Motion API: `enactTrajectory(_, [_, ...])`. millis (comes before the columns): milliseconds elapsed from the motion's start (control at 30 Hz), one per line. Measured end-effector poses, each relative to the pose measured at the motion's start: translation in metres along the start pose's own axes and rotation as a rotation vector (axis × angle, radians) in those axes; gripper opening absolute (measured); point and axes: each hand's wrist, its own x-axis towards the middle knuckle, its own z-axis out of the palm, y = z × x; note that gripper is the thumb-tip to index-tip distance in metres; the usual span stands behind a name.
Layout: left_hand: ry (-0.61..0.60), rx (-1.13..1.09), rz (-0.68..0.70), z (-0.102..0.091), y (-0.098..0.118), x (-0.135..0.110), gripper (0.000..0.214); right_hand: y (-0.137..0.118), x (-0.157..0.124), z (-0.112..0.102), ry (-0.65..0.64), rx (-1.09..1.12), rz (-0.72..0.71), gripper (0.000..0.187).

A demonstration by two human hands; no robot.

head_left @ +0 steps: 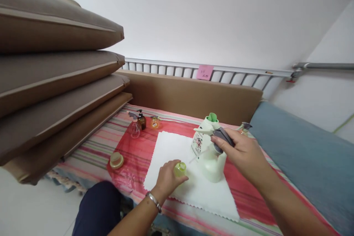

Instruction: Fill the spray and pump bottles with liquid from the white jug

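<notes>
My left hand (166,177) is closed around a small yellow-green bottle (180,169), which stands over the white cloth with its neck facing up. A trigger spray head (222,137), grey with a pale green nozzle, is gripped in my right hand (242,146). Its thin dip tube slants down to the left, apart from the bottle. Just below the spray head is a pale green rounded vessel (212,169) on the white cloth (166,155). Behind it stands a pale green container (197,142) with a flower print and a green top (212,117).
At the back left are a clear pink spray bottle (134,129), a brown pump bottle (142,121) and an orange bottle (155,122). A round yellowish jar (116,160) lies on the red sheet (132,162). Stacked cushions (61,62) rise at left; another bottle (245,127) is behind my right hand.
</notes>
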Motion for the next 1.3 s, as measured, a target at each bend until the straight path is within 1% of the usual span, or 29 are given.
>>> enactTrajectory(67, [-0.018,0.025,-0.011,0.000,0.001,0.001,0.059,-0.008,-0.005,0.001,-0.024,-0.045,-0.033,0.028])
enactTrajectory(133, [-0.032,0.045,-0.017,-0.001,0.002,0.000,0.060,-0.014,-0.008,0.006,-0.048,-0.061,-0.048,0.027])
enactTrajectory(233, [-0.034,0.055,-0.019,-0.002,0.003,-0.001,0.061,-0.017,-0.009,0.018,-0.076,-0.052,-0.055,0.027])
enactTrajectory(300, [-0.034,0.058,-0.020,-0.003,0.004,-0.001,0.061,-0.015,-0.009,0.032,-0.095,-0.028,-0.051,0.026])
enactTrajectory(367, [-0.040,0.068,-0.024,-0.004,0.004,-0.002,0.061,-0.010,-0.011,0.051,-0.112,0.002,-0.038,0.025])
enactTrajectory(567, [-0.038,0.067,-0.026,-0.002,0.003,-0.001,0.061,0.015,-0.025,0.125,-0.170,0.046,0.020,0.022])
enactTrajectory(667, [-0.030,0.051,-0.023,0.000,0.001,0.001,0.060,0.025,-0.030,0.146,-0.153,0.068,0.056,0.024])
enactTrajectory(733, [-0.027,0.043,-0.025,0.001,0.000,0.002,0.060,0.027,-0.031,0.150,-0.137,0.076,0.069,0.026])
enactTrajectory(833, [-0.026,0.036,-0.030,0.003,-0.002,0.004,0.061,0.028,-0.027,0.151,-0.133,0.084,0.072,0.024])
enactTrajectory(967, [-0.024,0.029,-0.031,0.004,-0.002,0.005,0.063,0.029,-0.023,0.153,-0.145,0.095,0.072,0.021])
enactTrajectory(1167, [-0.027,0.012,-0.013,0.003,-0.003,0.004,0.062,0.033,-0.026,0.158,-0.172,0.130,0.112,0.024])
enactTrajectory(1300, [-0.015,-0.007,-0.030,0.003,-0.005,0.005,0.061,0.034,-0.031,0.153,-0.242,0.210,0.113,0.013])
